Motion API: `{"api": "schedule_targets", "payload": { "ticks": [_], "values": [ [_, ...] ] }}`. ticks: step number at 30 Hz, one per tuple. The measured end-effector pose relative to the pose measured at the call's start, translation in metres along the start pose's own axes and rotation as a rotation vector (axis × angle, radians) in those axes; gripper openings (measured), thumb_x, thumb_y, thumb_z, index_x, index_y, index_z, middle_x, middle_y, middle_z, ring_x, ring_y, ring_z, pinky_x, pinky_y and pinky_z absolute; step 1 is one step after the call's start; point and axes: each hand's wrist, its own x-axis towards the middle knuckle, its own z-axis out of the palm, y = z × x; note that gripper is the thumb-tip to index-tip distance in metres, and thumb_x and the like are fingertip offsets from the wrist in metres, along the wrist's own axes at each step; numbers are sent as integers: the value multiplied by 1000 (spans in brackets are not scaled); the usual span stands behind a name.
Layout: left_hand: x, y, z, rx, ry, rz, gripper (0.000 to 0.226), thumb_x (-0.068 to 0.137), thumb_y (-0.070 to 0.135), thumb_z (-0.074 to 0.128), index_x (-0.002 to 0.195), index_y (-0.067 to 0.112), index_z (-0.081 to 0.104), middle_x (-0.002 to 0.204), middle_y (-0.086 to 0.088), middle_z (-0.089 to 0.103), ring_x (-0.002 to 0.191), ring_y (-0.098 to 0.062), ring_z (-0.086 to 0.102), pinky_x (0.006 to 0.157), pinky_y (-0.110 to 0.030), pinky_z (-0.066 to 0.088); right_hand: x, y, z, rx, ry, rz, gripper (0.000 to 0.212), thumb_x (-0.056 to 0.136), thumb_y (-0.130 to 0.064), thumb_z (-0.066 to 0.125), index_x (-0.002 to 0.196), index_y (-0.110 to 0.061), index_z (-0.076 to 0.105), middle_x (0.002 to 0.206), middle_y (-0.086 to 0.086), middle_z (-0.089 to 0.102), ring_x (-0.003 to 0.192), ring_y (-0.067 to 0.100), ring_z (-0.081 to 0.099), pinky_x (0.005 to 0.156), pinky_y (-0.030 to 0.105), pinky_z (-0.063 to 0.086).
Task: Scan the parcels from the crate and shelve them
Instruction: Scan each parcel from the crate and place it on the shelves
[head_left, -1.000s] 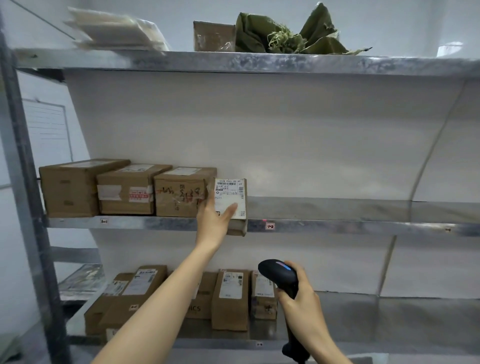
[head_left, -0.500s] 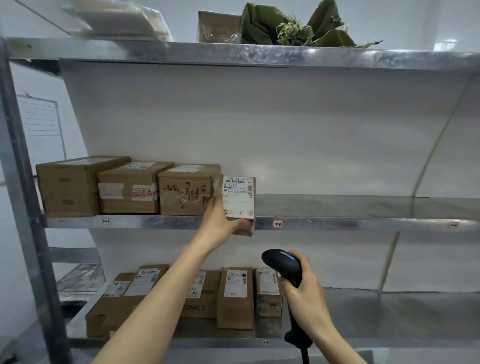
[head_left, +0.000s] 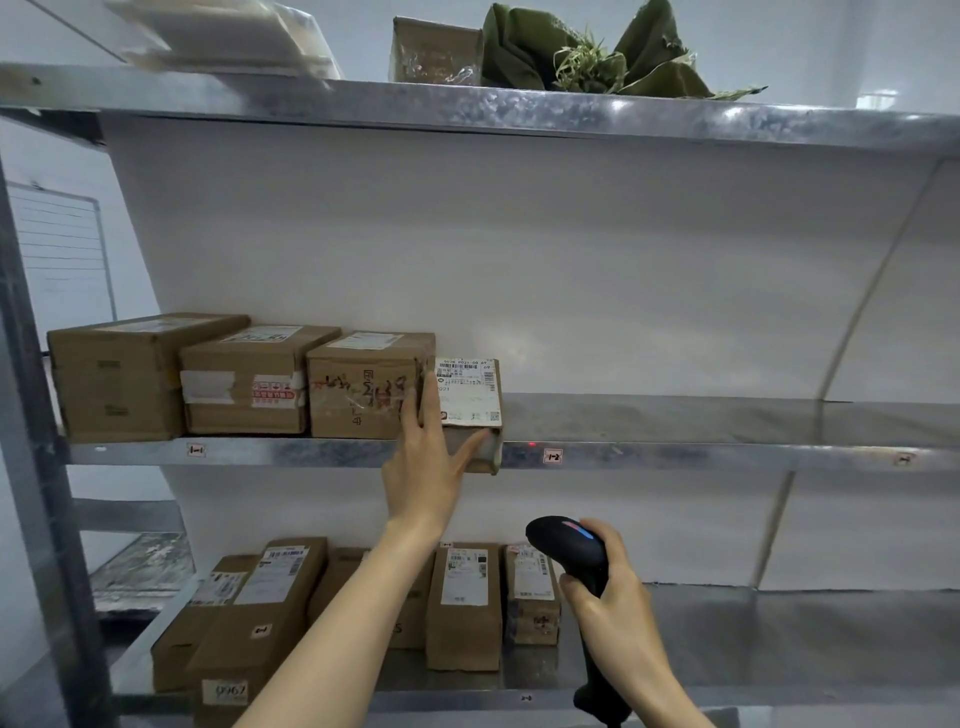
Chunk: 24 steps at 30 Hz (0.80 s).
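Parcels fill two levels of a metal rack. The middle shelf (head_left: 727, 457) carries four: three larger boxes in a row at the left, namely a plain box (head_left: 114, 379), a taped box (head_left: 244, 379) and a scribbled box (head_left: 358, 389), and then one small parcel (head_left: 470, 395) just right of the scribbled box.

The small parcel stands on end with its long side upright. Its white label faces outward, barcode at the top. Its lower front corner hangs past the shelf's front lip. How far it reaches back cannot be told.

One left hand (head_left: 423, 467) is at this parcel. Its fingers (head_left: 428, 405) are straight and point up along the parcel's left edge, against the scribbled box. The thumb is stretched out and presses on the parcel's lower front.

One right hand (head_left: 618, 613) is lower and to the right, fingers wrapped round the handle of a single black scanner (head_left: 566, 545), whose head points up at the rack. One red dot (head_left: 531, 445) glows on the shelf lip, between the small parcel and a tag (head_left: 552, 457) marked 1-2.

On the lower shelf (head_left: 779, 691) I count five boxes (head_left: 464, 608), mostly standing with labels outward; the arm hides part of them. The top shelf (head_left: 519, 111) holds three things: a white packet (head_left: 223, 36), a wrapped box (head_left: 436, 52) and a green bundle (head_left: 597, 57).
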Motion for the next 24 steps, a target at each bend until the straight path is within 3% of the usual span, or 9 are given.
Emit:
{"api": "schedule_targets", "payload": {
  "ticks": [4, 8, 12, 16, 19, 24],
  "values": [
    [1, 4, 7, -11, 26, -36, 87, 83, 74, 24, 152, 30, -6, 159, -8, 8, 141, -32, 25, 86, -53, 50, 4, 7, -1, 17, 8, 24, 55, 83, 5, 60, 108, -43, 48, 98, -10, 61, 81, -3, 60, 59, 5, 44],
    [7, 8, 18, 41, 62, -64, 78, 91, 64, 26, 153, 27, -5, 159, -14, 3, 139, -41, 22, 99, -55, 39, 10, 16, -1, 16, 17, 42, 54, 82, 5, 61, 113, -38, 48, 99, -10, 61, 81, -3, 60, 60, 4, 44],
    [15, 9, 28, 180, 149, -58, 75, 95, 58, 27, 154, 17, 4, 160, -16, 0, 143, -39, 15, 111, -59, 17, 15, 22, 0, 26, 7, 54, 55, 83, 6, 59, 113, -38, 47, 100, -8, 60, 81, -9, 58, 59, 4, 44],
    [25, 7, 37, 247, 142, -75, 75, 95, 60, 17, 152, 17, -5, 157, -12, -15, 146, -34, -5, 112, -59, -4, 19, 25, 2, 32, -6, 55, 55, 83, 8, 58, 108, -39, 47, 98, -9, 59, 81, -11, 57, 59, 4, 44],
    [30, 6, 43, 278, 145, -91, 75, 95, 60, 16, 153, 16, -3, 158, -13, -13, 146, -34, -7, 112, -58, -7, 23, 28, 4, 37, -11, 66, 56, 83, 8, 57, 108, -41, 47, 98, -10, 59, 81, -11, 57, 59, 3, 44],
    [42, 6, 50, 343, 159, -98, 76, 96, 59, 24, 153, 13, 6, 159, -19, -3, 146, -36, 0, 112, -63, 2, 28, 30, 5, 42, -30, 87, 55, 84, 8, 56, 114, -38, 45, 99, -13, 57, 81, -7, 58, 59, 4, 44]
  ]
}}
